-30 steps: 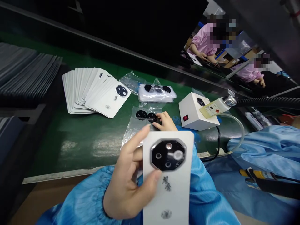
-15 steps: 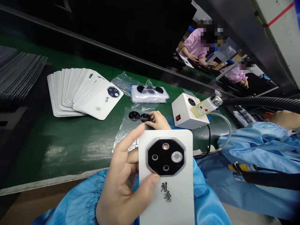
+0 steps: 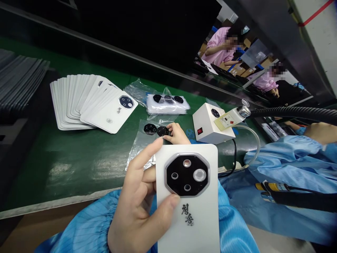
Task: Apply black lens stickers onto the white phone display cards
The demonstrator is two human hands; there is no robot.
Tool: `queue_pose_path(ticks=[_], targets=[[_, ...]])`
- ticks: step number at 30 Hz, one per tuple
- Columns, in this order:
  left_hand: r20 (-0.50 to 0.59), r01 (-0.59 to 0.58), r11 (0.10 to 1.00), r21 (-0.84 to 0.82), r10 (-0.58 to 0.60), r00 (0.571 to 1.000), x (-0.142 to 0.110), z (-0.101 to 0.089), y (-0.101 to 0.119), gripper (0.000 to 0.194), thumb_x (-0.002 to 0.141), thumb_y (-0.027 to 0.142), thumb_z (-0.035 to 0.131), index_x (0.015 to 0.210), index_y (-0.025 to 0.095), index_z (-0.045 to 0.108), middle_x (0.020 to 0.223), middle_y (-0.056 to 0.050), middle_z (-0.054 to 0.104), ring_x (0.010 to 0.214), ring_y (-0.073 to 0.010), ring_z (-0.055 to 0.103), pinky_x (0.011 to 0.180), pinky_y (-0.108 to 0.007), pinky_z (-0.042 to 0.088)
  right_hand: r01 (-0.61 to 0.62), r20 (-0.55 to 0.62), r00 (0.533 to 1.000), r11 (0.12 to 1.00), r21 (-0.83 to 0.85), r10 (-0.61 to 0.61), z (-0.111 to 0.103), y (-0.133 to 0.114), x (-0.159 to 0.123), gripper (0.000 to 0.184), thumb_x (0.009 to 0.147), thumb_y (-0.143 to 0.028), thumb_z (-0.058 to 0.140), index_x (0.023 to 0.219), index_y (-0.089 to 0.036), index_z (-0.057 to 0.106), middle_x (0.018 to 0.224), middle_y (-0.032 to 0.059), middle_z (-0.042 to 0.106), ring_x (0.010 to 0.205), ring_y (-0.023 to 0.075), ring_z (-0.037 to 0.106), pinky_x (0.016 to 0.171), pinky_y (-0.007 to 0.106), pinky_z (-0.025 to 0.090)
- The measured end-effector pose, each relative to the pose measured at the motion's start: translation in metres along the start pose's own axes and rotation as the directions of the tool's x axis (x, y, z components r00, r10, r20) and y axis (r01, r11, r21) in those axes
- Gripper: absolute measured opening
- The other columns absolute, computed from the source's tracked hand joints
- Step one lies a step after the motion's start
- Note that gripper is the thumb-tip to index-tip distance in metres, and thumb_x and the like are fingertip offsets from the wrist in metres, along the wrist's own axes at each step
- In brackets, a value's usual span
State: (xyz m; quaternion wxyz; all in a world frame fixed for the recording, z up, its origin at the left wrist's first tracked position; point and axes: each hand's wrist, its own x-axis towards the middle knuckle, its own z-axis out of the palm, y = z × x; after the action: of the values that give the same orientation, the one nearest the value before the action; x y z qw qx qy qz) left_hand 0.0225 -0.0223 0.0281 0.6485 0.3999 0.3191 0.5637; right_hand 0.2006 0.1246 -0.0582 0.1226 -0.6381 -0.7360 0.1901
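Observation:
My left hand (image 3: pixel 137 207) grips a white phone back cover (image 3: pixel 196 221) by its left edge, thumb on its face just below the black octagonal camera lens piece (image 3: pixel 187 174). My right hand (image 3: pixel 177 133) reaches past the cover's top edge, its fingers pinched at a black octagonal lens piece (image 3: pixel 162 131) lying on a clear plastic sheet (image 3: pixel 142 144). A second lens piece (image 3: pixel 149 129) lies beside it on the sheet.
A fanned stack of white back covers (image 3: pixel 86 103) lies on the green belt (image 3: pixel 79 158) at the left. A bagged stack of lens sheets (image 3: pixel 167 104) and a white box with a red switch (image 3: pixel 210 128) sit behind. A blue-sleeved person (image 3: pixel 295 165) works at right.
The view swung slightly right, then settled. The back cover in my left hand rose a little towards me. My right hand stays at the lens pieces on the sheet.

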Motion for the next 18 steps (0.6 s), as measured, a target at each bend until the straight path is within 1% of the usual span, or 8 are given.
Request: queue_pose_path(ticks=[3, 7, 10, 12, 15, 18], targets=[[-0.006, 0.016, 1.0, 0.01, -0.016, 1.0, -0.0003, -0.0006, 0.0001, 0.06, 0.079, 0.02, 0.061, 0.129, 0.045, 0.04, 0.085, 0.003, 0.07, 0.058, -0.0147, 0.066, 0.059, -0.028, 0.06, 0.007, -0.001, 1.0, 1.0, -0.004, -0.007, 0.0005, 0.0, 0.0003, 0.032, 0.087, -0.035, 0.053, 0.112, -0.016, 0.052, 0.113, 0.0072, 0.055, 0.097, 0.0181, 0.056, 0.083, 0.039, 0.049], [0.031, 0.016, 0.999, -0.028, -0.015, 0.999, 0.0001, -0.0017, -0.0007, 0.06, 0.08, 0.02, 0.061, 0.127, 0.051, 0.04, 0.091, 0.007, 0.071, 0.065, -0.0122, 0.067, 0.06, -0.02, 0.059, 0.009, 0.003, 1.0, 1.0, -0.007, -0.009, 0.0008, 0.0005, 0.0005, 0.032, 0.087, -0.035, 0.053, 0.113, -0.016, 0.052, 0.114, 0.0074, 0.055, 0.099, 0.0185, 0.056, 0.084, 0.04, 0.049], [0.045, 0.019, 0.998, -0.054, -0.017, 0.999, 0.0, -0.0019, -0.0023, 0.06, 0.08, 0.02, 0.061, 0.127, 0.05, 0.039, 0.095, 0.008, 0.071, 0.07, -0.0124, 0.068, 0.062, -0.019, 0.059, -0.001, 0.01, 1.0, 1.0, -0.011, 0.001, 0.0006, 0.0002, 0.0003, 0.033, 0.087, -0.035, 0.053, 0.113, -0.016, 0.052, 0.115, 0.0076, 0.054, 0.1, 0.0189, 0.056, 0.085, 0.04, 0.049], [0.044, 0.035, 0.998, -0.058, -0.032, 0.999, -0.0004, -0.0016, -0.0031, 0.061, 0.08, 0.021, 0.061, 0.13, 0.046, 0.037, 0.096, 0.006, 0.071, 0.072, -0.0145, 0.068, 0.062, -0.021, 0.059, -0.009, 0.016, 1.0, 1.0, -0.015, 0.01, 0.0002, -0.0005, 0.0002, 0.033, 0.087, -0.035, 0.053, 0.114, -0.016, 0.052, 0.116, 0.0077, 0.054, 0.101, 0.019, 0.056, 0.085, 0.041, 0.049], [0.026, 0.071, 0.996, -0.062, -0.07, 0.997, -0.0009, -0.001, -0.0035, 0.062, 0.079, 0.025, 0.062, 0.133, 0.039, 0.036, 0.1, 0.001, 0.07, 0.075, -0.0184, 0.069, 0.061, -0.026, 0.06, -0.027, 0.023, 0.999, 0.999, -0.026, 0.028, -0.0001, -0.0016, 0.0007, 0.033, 0.087, -0.035, 0.053, 0.114, -0.016, 0.051, 0.116, 0.0077, 0.054, 0.1, 0.019, 0.056, 0.085, 0.041, 0.049], [0.021, 0.078, 0.995, -0.06, -0.077, 0.997, -0.001, -0.0008, -0.0035, 0.061, 0.079, 0.025, 0.063, 0.132, 0.04, 0.036, 0.099, 0.0, 0.07, 0.072, -0.0194, 0.069, 0.062, -0.03, 0.061, -0.041, 0.025, 0.999, 0.999, -0.036, 0.042, -0.0001, -0.0023, 0.0019, 0.033, 0.087, -0.035, 0.053, 0.114, -0.016, 0.052, 0.116, 0.0076, 0.054, 0.1, 0.019, 0.056, 0.085, 0.041, 0.049]])
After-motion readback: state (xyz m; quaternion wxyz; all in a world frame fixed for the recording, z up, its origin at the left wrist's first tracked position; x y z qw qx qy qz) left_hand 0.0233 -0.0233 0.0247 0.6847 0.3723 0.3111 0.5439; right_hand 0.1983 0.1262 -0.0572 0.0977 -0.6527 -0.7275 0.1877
